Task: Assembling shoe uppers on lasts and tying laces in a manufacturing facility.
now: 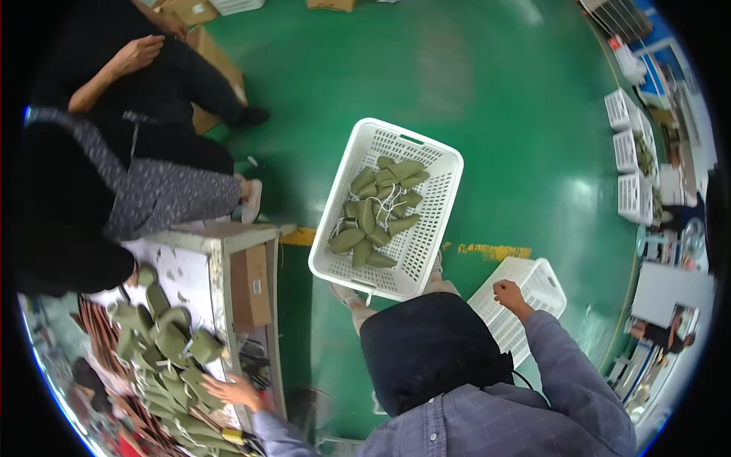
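My left hand (234, 392) reaches over the table edge with its fingers stretched out, the tips at the near side of a heap of olive-green shoe-shaped pieces (171, 335). Whether they touch a piece I cannot tell. My right hand (512, 295) is curled closed to the right of my body, above an overturned or tilted white basket (550, 283), and nothing shows in it. On the floor in front of me stands a white perforated basket (449, 194), holding several similar olive-green pieces (367, 215) with loose white cords among them.
The worn table (221, 238) stands at my left, with a cardboard box (251, 286) on its shelf. Beyond it are people; one person's hand (138, 55) is at far left. More white baskets (633, 196) line the right side. Dark cloth (438, 350) covers part of the view.
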`<act>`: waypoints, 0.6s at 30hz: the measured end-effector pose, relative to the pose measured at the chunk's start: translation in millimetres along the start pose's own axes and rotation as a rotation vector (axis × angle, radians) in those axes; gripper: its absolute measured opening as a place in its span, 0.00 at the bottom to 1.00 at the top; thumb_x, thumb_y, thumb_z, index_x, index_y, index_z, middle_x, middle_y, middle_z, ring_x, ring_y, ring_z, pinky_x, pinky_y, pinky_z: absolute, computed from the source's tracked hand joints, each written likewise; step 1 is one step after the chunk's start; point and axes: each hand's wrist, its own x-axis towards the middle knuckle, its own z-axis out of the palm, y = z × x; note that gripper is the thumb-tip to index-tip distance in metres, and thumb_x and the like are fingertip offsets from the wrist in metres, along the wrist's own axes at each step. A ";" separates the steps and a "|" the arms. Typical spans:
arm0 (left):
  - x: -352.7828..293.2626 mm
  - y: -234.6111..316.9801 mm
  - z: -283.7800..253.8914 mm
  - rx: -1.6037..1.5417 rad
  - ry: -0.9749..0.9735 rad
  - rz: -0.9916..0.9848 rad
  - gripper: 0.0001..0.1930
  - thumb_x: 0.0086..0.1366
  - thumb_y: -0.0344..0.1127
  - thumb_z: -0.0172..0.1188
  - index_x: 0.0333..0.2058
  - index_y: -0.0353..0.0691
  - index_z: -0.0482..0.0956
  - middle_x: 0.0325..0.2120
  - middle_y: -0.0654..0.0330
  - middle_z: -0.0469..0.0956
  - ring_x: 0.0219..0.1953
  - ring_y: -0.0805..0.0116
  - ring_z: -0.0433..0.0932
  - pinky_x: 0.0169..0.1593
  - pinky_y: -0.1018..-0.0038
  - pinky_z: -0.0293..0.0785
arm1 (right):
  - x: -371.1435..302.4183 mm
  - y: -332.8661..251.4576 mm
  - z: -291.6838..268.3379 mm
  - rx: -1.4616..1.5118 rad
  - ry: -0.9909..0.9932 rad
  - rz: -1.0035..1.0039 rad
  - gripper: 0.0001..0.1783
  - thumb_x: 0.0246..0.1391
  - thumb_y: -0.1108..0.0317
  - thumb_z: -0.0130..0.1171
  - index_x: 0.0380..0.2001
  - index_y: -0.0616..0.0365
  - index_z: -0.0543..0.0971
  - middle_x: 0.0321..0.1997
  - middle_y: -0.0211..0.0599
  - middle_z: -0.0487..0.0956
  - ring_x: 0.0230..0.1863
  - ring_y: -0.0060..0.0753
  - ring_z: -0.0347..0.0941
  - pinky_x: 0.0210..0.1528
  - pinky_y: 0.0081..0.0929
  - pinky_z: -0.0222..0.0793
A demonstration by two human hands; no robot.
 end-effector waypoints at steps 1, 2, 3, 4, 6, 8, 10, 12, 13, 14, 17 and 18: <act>-18.5 35.3 -15.6 -0.259 0.057 0.084 0.31 0.66 0.43 0.50 0.65 0.42 0.56 0.64 0.43 0.56 0.65 0.42 0.56 0.63 0.49 0.55 | -13.9 2.2 3.3 0.238 -0.061 0.295 0.14 0.55 0.62 0.51 0.34 0.59 0.81 0.37 0.49 0.81 0.39 0.51 0.78 0.42 0.38 0.73; -36.6 50.6 -10.5 -0.418 0.021 0.202 0.31 0.63 0.34 0.54 0.63 0.34 0.58 0.61 0.40 0.58 0.65 0.44 0.56 0.65 0.54 0.55 | -21.9 8.9 11.8 0.218 -0.043 0.230 0.14 0.56 0.62 0.52 0.36 0.60 0.81 0.36 0.49 0.81 0.38 0.49 0.79 0.41 0.35 0.74; -59.5 102.7 -24.3 -0.476 -0.061 0.445 0.28 0.63 0.31 0.53 0.60 0.29 0.60 0.61 0.42 0.60 0.64 0.44 0.57 0.66 0.55 0.53 | -28.6 36.8 27.0 0.155 0.087 0.133 0.14 0.56 0.62 0.52 0.36 0.61 0.80 0.36 0.49 0.81 0.38 0.50 0.78 0.41 0.36 0.73; -80.6 141.1 -36.4 -0.607 -0.224 0.483 0.27 0.62 0.29 0.54 0.59 0.29 0.61 0.60 0.43 0.62 0.63 0.46 0.58 0.66 0.56 0.51 | -34.2 33.8 38.5 0.167 0.071 0.143 0.14 0.56 0.63 0.53 0.37 0.61 0.80 0.36 0.49 0.81 0.38 0.50 0.78 0.42 0.37 0.73; -120.9 212.2 -40.4 -0.827 -0.602 0.486 0.27 0.60 0.26 0.57 0.58 0.32 0.64 0.58 0.46 0.65 0.61 0.49 0.62 0.65 0.59 0.55 | -43.2 -1.4 55.4 0.147 0.063 0.077 0.12 0.55 0.65 0.53 0.37 0.61 0.80 0.36 0.50 0.81 0.38 0.50 0.78 0.41 0.38 0.73; -148.5 270.3 -8.4 -0.799 -0.814 0.740 0.26 0.60 0.27 0.57 0.58 0.32 0.65 0.54 0.46 0.70 0.58 0.51 0.67 0.62 0.64 0.61 | -46.5 -26.1 76.2 0.190 0.077 -0.004 0.11 0.54 0.68 0.54 0.38 0.61 0.79 0.36 0.50 0.80 0.37 0.51 0.77 0.40 0.37 0.73; -169.5 344.3 13.2 -0.867 -0.928 0.867 0.28 0.58 0.33 0.61 0.57 0.32 0.66 0.53 0.43 0.70 0.55 0.45 0.69 0.58 0.60 0.65 | -43.9 -47.3 81.5 0.262 0.088 -0.072 0.11 0.53 0.71 0.57 0.40 0.61 0.78 0.36 0.50 0.79 0.35 0.49 0.77 0.39 0.36 0.74; -191.9 407.6 72.5 -0.845 -0.934 1.030 0.30 0.58 0.35 0.62 0.58 0.32 0.64 0.52 0.41 0.70 0.54 0.42 0.69 0.57 0.60 0.66 | -31.2 -63.4 93.6 0.230 0.061 -0.187 0.13 0.51 0.73 0.59 0.41 0.60 0.75 0.37 0.47 0.77 0.37 0.48 0.76 0.41 0.37 0.73; -201.2 440.9 96.9 -0.831 -0.915 1.115 0.34 0.57 0.37 0.63 0.60 0.33 0.60 0.52 0.40 0.69 0.53 0.41 0.68 0.56 0.59 0.66 | -27.9 -59.3 102.5 0.232 0.023 -0.158 0.13 0.51 0.73 0.59 0.41 0.60 0.75 0.37 0.47 0.77 0.37 0.48 0.76 0.41 0.37 0.73; -215.3 474.9 123.9 -0.780 -0.951 1.110 0.36 0.56 0.37 0.64 0.61 0.34 0.59 0.52 0.40 0.69 0.54 0.41 0.68 0.56 0.59 0.66 | -22.4 -51.2 111.3 0.187 0.041 -0.182 0.14 0.50 0.72 0.60 0.41 0.59 0.75 0.39 0.45 0.77 0.39 0.48 0.75 0.42 0.38 0.71; -249.3 557.4 208.6 -0.653 -0.936 1.181 0.39 0.54 0.38 0.65 0.62 0.35 0.56 0.54 0.39 0.66 0.56 0.43 0.66 0.57 0.60 0.66 | -10.6 -41.4 120.5 0.022 0.054 -0.214 0.16 0.46 0.71 0.63 0.40 0.56 0.76 0.40 0.40 0.78 0.42 0.45 0.73 0.45 0.39 0.67; -258.3 582.1 241.4 -0.674 -0.909 1.207 0.40 0.54 0.37 0.65 0.63 0.35 0.55 0.55 0.40 0.65 0.58 0.43 0.65 0.58 0.61 0.65 | -6.6 -39.0 115.4 0.028 0.007 -0.209 0.16 0.43 0.70 0.64 0.39 0.55 0.76 0.39 0.37 0.78 0.40 0.43 0.74 0.42 0.37 0.66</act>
